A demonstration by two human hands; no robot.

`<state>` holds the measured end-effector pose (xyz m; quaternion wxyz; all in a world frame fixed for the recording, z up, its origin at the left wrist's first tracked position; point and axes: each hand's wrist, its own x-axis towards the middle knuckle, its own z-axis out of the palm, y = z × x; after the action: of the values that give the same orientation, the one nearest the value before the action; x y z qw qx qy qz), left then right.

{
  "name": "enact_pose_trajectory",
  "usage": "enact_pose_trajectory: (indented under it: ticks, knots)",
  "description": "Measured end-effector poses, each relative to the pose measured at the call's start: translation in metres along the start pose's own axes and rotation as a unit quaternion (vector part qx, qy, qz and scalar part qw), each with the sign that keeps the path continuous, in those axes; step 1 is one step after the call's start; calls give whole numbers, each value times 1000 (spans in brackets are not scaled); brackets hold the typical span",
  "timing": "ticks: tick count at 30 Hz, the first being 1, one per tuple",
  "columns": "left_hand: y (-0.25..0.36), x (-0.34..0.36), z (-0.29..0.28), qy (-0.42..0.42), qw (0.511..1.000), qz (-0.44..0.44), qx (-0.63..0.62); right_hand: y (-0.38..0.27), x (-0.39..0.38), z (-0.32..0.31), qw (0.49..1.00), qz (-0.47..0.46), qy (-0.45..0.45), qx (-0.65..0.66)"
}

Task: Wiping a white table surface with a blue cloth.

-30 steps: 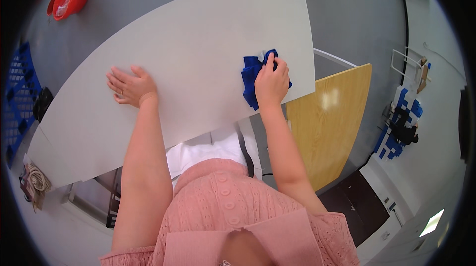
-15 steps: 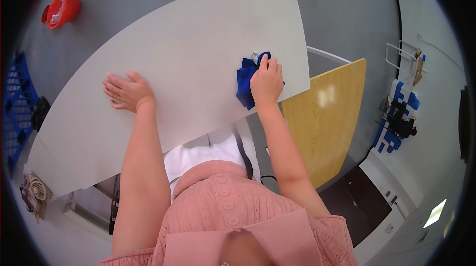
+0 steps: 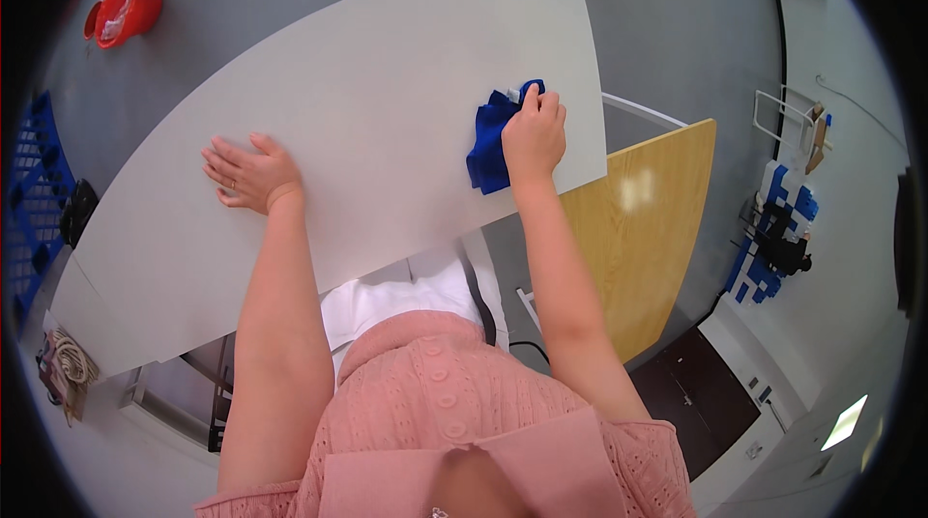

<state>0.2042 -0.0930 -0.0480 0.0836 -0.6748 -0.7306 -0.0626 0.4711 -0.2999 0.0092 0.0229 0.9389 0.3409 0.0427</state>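
Note:
A large white table top (image 3: 387, 64) with a curved far edge spreads across the middle of the view. My left hand (image 3: 248, 173) lies on its left part, fingers spread and holding nothing, a ring on one finger. Near the right end, my right hand (image 3: 535, 131) grips a crumpled blue cloth (image 3: 488, 146) against the surface; its fingers are curled over the cloth, which has a small white tag at the top.
A wood-topped table (image 3: 657, 228) adjoins at the right. Around are a red bucket (image 3: 135, 15), blue plastic grating (image 3: 31, 189), coiled rope (image 3: 72, 359), a white metal frame (image 3: 778, 117), blue-and-white items with black things (image 3: 773, 238), and a dark door (image 3: 691, 383).
My right hand and the cloth have moved forward along the table, away from my body, compared with half a second ago. My left hand stays spread in about the same spot.

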Motion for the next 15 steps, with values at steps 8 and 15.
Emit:
enact_pose_trajectory:
  ticks: [8,15]
  knots:
    - [-2,1,2,-2,1000,-3,12,1,-34,-4,999,-33,-22,-5]
    - [-2,2,-2,-8,1000,-6,15,-3,-24,-6,999,1,-26,32]
